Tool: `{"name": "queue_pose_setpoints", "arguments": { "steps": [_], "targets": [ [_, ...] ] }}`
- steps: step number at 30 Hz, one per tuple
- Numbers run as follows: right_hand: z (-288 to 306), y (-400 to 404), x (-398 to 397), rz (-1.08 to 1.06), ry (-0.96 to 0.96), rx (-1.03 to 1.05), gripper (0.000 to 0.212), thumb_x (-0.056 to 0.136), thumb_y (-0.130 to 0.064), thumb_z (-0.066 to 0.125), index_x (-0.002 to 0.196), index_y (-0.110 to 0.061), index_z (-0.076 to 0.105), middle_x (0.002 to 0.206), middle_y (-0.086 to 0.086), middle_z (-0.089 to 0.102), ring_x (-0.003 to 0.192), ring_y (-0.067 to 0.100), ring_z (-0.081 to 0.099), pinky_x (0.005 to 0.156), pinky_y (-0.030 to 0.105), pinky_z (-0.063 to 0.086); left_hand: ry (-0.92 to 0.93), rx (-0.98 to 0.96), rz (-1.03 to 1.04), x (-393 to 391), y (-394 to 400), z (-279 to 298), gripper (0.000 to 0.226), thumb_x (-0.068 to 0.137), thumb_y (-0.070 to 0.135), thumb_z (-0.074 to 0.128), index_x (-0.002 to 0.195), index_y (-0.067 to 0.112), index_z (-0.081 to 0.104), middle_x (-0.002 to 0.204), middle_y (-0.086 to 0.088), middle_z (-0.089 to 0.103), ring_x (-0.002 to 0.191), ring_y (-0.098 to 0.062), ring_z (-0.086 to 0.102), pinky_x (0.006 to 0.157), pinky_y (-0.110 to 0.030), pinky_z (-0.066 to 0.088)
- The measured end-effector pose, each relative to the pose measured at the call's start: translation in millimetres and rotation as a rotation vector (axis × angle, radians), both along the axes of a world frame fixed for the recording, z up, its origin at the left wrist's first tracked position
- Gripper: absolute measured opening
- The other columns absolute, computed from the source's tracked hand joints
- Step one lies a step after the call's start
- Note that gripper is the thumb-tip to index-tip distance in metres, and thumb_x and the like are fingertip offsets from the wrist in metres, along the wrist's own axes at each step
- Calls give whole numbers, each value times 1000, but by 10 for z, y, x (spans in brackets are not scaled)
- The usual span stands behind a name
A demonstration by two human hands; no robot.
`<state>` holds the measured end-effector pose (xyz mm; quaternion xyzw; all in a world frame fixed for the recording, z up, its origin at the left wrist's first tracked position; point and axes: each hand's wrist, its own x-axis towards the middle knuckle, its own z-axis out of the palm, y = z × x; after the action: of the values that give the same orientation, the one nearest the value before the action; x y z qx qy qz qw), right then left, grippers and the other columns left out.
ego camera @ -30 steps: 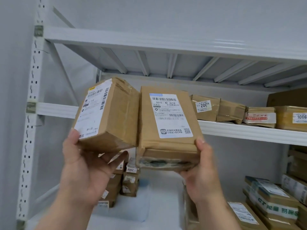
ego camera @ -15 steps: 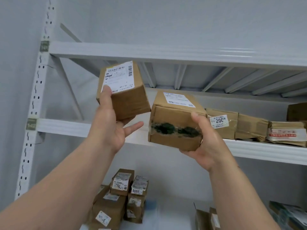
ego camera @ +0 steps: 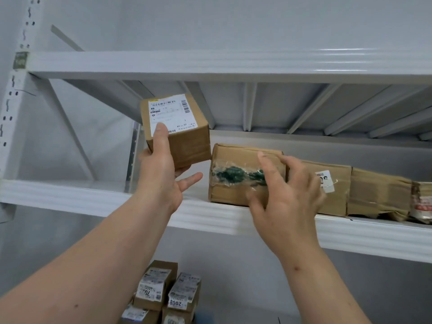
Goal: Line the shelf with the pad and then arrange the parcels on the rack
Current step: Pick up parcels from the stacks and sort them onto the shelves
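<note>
1. A labelled parcel (ego camera: 175, 132) is gripped in the left hand (ego camera: 163, 174), raised above the shelf (ego camera: 98, 197).
2. The open slot lies directly below it, left of the taped parcel (ego camera: 236, 174), which is touched by the right hand (ego camera: 285, 195) with relaxed fingers.

Two parcels (ego camera: 177, 134) at white shelf (ego camera: 93, 195)

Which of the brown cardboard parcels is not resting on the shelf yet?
The cube-shaped brown cardboard parcel with the white barcode label, held up by the left hand. The other parcels already rest on the white shelf.
</note>
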<state>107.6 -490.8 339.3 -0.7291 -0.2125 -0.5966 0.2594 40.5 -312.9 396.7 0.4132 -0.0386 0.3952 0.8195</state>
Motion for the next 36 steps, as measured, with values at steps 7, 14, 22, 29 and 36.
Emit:
{"name": "queue_pose_setpoints", "arguments": {
  "steps": [7, 14, 22, 29, 36],
  "targets": [
    [29, 134, 140, -153, 99, -123, 54, 80, -63, 47, 126, -39, 63, 144, 2, 47, 130, 33, 33, 103, 48, 15, 32, 43, 71, 252, 65, -62, 61, 89, 59, 59, 137, 28, 39, 119, 0, 58, 108, -32, 59, 84, -60, 56],
    [-13, 172, 154, -66, -1, 41, 39, 80, -49, 56, 109, -27, 71, 132, 5, 55, 122, 33, 38, 103, 47, 20, 177, 313, 208, 249, 334, -22, 61, 90, 61, 56, 136, 25, 38, 122, 2, 54, 117, -26, 55, 93, -51, 52],
    [-18, 655, -39, 70, -48, 60, 36, 77, -40, 61, 110, -27, 68, 125, 1, 55, 120, 30, 42, 101, 47, 20, 384, 577, 255, 201, 617, -19, 65, 84, 79, 41, 124, 28, 44, 116, -3, 60, 87, -27, 71, 77, -36, 55],
    [30, 1055, -234, 110, 24, -36, 57, 81, -55, 52, 127, -22, 58, 129, -3, 54, 121, 26, 41, 103, 48, 20, 305, 585, 202, 46, 757, -50, 60, 87, 74, 44, 121, 25, 49, 104, 4, 59, 93, -22, 67, 91, -43, 55],
    [16, 1145, -440, 489, 112, 66, 70, 89, -40, 62, 147, -19, 31, 140, -6, 47, 130, 14, 40, 112, 43, 29, -22, 605, 312, -158, 557, -233, 60, 68, 88, 42, 105, 42, 54, 125, 6, 59, 117, -15, 58, 101, -46, 48]
  ]
}}
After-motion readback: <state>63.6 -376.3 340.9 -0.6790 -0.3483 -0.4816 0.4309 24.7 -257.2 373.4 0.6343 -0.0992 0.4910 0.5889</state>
